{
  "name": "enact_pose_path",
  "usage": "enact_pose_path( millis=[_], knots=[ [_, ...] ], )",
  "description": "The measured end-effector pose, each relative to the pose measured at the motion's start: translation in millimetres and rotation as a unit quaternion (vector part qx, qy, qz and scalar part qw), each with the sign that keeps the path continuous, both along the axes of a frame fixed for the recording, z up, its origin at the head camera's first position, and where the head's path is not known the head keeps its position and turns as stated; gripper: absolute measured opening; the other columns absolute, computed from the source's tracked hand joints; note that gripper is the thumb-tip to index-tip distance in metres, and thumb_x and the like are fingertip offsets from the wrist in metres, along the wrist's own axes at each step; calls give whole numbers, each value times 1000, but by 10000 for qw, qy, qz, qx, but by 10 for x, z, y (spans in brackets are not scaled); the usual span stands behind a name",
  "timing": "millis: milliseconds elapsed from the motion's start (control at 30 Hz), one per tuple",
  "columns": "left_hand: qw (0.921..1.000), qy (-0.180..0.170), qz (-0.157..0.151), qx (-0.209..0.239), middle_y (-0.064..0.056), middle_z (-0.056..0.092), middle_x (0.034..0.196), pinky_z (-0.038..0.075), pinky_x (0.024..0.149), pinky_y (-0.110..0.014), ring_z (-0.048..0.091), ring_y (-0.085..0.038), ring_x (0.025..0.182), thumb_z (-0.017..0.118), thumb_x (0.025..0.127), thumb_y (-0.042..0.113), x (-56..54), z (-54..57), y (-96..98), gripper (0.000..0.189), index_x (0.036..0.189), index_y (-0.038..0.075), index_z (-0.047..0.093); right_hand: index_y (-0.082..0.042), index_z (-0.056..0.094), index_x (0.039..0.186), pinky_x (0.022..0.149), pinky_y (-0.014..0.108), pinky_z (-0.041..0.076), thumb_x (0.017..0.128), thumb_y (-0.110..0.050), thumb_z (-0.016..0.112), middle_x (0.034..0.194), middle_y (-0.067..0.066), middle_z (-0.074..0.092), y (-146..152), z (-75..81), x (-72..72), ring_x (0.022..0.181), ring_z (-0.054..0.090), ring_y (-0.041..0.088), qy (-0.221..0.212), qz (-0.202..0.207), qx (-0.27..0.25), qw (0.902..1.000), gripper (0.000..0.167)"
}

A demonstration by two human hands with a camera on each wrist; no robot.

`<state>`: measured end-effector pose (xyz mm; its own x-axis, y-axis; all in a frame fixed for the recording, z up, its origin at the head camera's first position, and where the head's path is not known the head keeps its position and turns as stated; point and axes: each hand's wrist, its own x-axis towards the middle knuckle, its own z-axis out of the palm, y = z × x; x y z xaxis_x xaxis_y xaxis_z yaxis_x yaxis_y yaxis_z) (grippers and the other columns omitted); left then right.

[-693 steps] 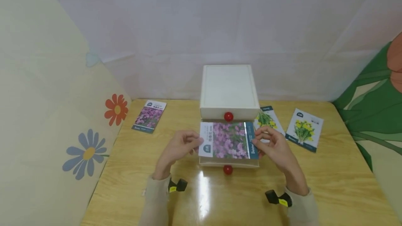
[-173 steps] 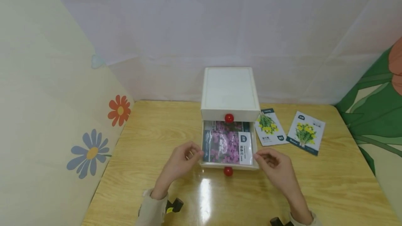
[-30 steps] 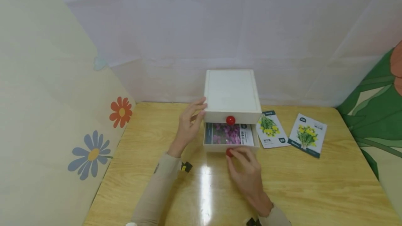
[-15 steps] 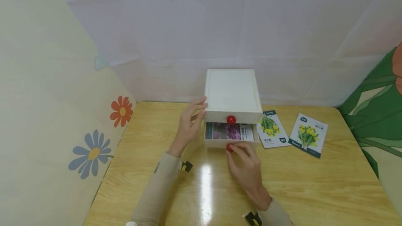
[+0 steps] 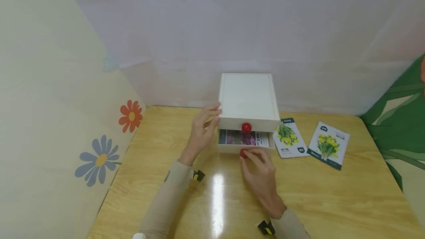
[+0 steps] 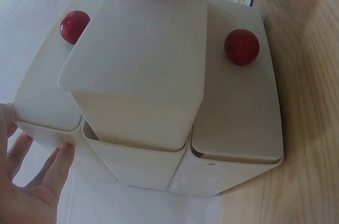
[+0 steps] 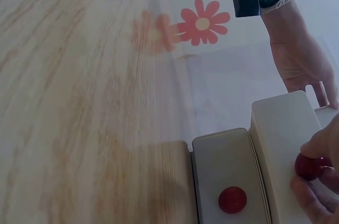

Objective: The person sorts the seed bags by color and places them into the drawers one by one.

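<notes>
A white drawer unit (image 5: 249, 95) stands against the back cloth, its middle drawer (image 5: 229, 148) pulled partway out. Inside the drawer lie seed packets (image 5: 244, 138) with pink flowers, partly hidden under the top of the unit. My right hand (image 5: 260, 180) pinches that drawer's red knob (image 5: 244, 153) between thumb and fingers. With extended fingers, my left hand (image 5: 202, 130) touches the left side of the unit near its top edge. The left wrist view shows two other drawers pushed in, each with a red knob, the lower one (image 6: 242, 47) near the table.
Two seed packets with yellow flowers lie right of the unit: one close beside it (image 5: 289, 137), the other farther right (image 5: 328, 145). Both rest on the wooden table (image 5: 332, 202). A flower-printed panel (image 5: 99, 84) borders the left side, with another printed panel on the right.
Earlier, both hands held a pink-flower packet over the open drawer, and another lay at left; that spot is now bare. My right hand then took the knob, and the drawer has slid inward.
</notes>
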<state>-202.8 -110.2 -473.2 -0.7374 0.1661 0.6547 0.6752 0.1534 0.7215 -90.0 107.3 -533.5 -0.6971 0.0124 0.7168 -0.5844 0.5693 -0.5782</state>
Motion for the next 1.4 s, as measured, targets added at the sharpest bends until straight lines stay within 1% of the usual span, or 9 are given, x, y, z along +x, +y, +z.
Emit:
enact_pose_path(
  millis=[200,367,500,667,967,1033,1233,1300,1400],
  knots=[
    [10000,-39,29,-68,-17,62,150,65,92,-31,63,-35,135,62,105,0,14,13,16,23,127,-2,70,3,79,105,102,9,52,77,9,86,109,16,72,14,-11,-41,97,71,29,125,-18,-71,9999,30],
    [10000,-29,40,-50,-19,62,149,64,92,-31,64,-38,135,62,105,-1,20,16,8,23,126,-3,70,2,80,106,103,10,52,77,9,87,110,15,72,2,-3,-73,98,71,29,139,-2,-34,9999,31],
    [10000,-63,2,29,-21,62,149,64,92,-32,63,-40,134,62,104,-3,26,21,7,23,126,-3,70,2,79,107,105,10,50,78,8,87,111,16,71,-10,-2,-96,101,70,29,52,15,-40,10000,30],
    [9999,-88,55,11,-18,62,149,64,92,-31,63,-37,135,62,105,-2,33,28,6,23,126,-3,70,2,79,108,106,9,49,81,7,85,112,16,71,-15,-6,-123,102,70,30,-37,34,-40,10000,29],
    [9999,-120,83,-68,-17,62,150,64,93,-31,64,-36,135,62,106,0,28,18,14,23,127,-3,70,2,79,110,105,10,50,84,4,86,114,16,71,-15,7,-169,105,71,29,-265,-158,81,9995,27],
    [9999,-135,71,-48,-17,62,151,64,93,-30,64,-36,135,62,106,1,31,20,15,23,128,-2,70,2,79,110,104,12,52,84,3,86,114,16,71,-19,5,-186,105,71,29,-236,-210,124,9994,27],
    [10000,-69,42,34,-19,62,149,64,93,-31,64,-39,134,62,105,-2,38,24,16,23,127,-3,70,1,79,111,98,29,62,84,3,86,115,16,73,-33,-12,-246,104,73,30,-54,-300,208,9993,28],
    [10000,-45,40,45,-20,62,149,64,93,-32,64,-40,134,62,104,-4,37,22,18,23,126,-3,70,2,78,112,98,28,61,86,2,86,115,16,73,-37,-9,-258,104,73,30,-84,-289,212,9993,27],
    [10000,-48,38,38,-20,62,149,64,93,-32,64,-39,134,61,105,-4,39,21,17,23,126,-4,70,2,78,113,101,21,58,88,0,85,117,16,72,-40,2,-268,107,72,30,-190,-282,216,9992,27]
  ],
)
